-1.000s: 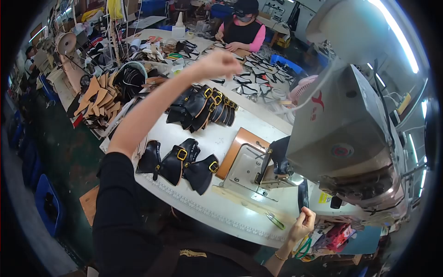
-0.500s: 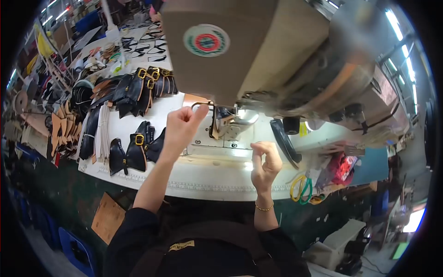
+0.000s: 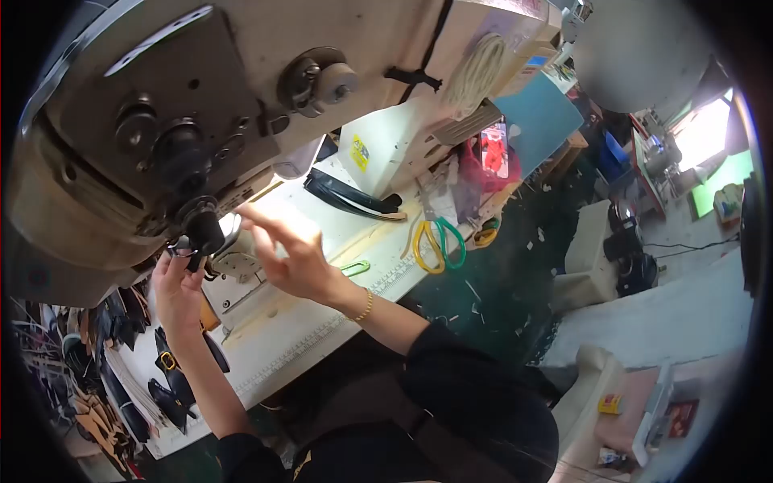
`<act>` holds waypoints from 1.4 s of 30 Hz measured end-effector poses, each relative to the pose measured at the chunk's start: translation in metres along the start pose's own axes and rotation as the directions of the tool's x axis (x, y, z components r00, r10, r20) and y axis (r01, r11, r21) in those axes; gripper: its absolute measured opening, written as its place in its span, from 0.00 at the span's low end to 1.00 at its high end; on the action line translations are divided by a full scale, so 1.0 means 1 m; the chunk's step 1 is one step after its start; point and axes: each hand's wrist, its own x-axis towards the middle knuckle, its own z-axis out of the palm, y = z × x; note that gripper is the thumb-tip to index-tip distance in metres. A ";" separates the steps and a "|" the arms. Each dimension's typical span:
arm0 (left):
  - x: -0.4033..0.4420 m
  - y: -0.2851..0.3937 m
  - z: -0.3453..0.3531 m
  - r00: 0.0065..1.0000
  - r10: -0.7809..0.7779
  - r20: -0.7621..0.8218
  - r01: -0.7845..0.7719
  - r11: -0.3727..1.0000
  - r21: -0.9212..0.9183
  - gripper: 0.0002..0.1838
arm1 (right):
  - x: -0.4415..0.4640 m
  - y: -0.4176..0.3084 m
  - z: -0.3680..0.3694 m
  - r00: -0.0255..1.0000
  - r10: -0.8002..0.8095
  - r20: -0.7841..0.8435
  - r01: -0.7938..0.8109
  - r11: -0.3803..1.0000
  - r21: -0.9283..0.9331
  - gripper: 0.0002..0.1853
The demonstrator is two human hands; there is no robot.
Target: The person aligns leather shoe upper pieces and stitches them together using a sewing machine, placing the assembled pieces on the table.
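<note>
The large sewing machine [image 3: 88, 173] fills the upper left, with its needle area partly hidden. My left hand [image 3: 177, 294] is raised beneath the machine head, fingertips pressed together at a small dark piece that I cannot make out. Close beside it, my right hand [image 3: 294, 253] has its index finger stretched towards the needle area and the other fingers loosely bent, nothing seen in it. Part of the machine's metal bed [image 3: 233, 290] shows between my hands. Black leather pieces with a gold buckle [image 3: 167, 361] lie on the white table left of my left forearm.
Black curved strips [image 3: 346, 197] lie behind my right hand, and green snips [image 3: 355, 268] beside its wrist. Yellow and green handles [image 3: 439, 245] hang at the table edge [image 3: 322, 326]. Farther right are a lit phone [image 3: 494, 150] and a blue board [image 3: 538, 125].
The view has swung right and closer to the machine. My left hand came back from over the table to the needle area, and my right hand moved in beside it.
</note>
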 end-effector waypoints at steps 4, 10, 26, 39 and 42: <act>-0.018 0.004 0.014 0.991 0.124 -0.043 -0.115 0.979 0.170 0.11 | 0.011 0.002 0.013 0.966 -0.256 -0.038 0.249 0.959 -0.133 0.19; -0.022 0.008 0.033 0.995 -0.024 -0.102 0.030 0.998 0.055 0.09 | -0.001 0.007 0.013 0.995 -0.103 -0.016 0.097 0.973 -0.209 0.14; -0.016 0.022 0.028 0.990 0.120 0.078 -0.133 0.971 0.200 0.02 | -0.012 0.039 0.008 0.987 0.028 0.161 0.015 0.966 -0.259 0.16; -0.039 0.008 0.040 0.988 0.114 -0.100 -0.106 0.991 0.083 0.03 | -0.018 0.024 0.021 0.997 0.077 -0.018 -0.077 0.997 0.004 0.20; -0.055 0.000 0.047 0.972 0.142 -0.188 -0.130 0.989 0.072 0.04 | -0.006 0.002 0.022 0.981 -0.077 0.175 0.104 0.983 -0.150 0.21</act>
